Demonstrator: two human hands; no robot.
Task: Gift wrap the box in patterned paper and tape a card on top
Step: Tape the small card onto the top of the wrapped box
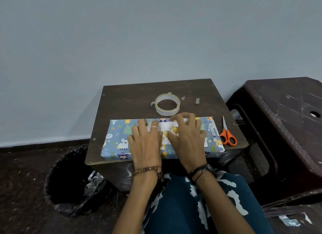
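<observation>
Both hands' grip [145,143] [187,138] presses card [169,129] onto wrapped box [118,138].

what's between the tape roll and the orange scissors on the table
In the head view, two small cut scraps of clear tape lie on the dark wooden table between the clear tape roll and the orange-handled scissors; otherwise bare wood.

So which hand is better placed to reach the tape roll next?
Probably the right hand: its fingertips lie at the wrapped box's far edge, beside the tape roll. The left hand presses the card.
</observation>
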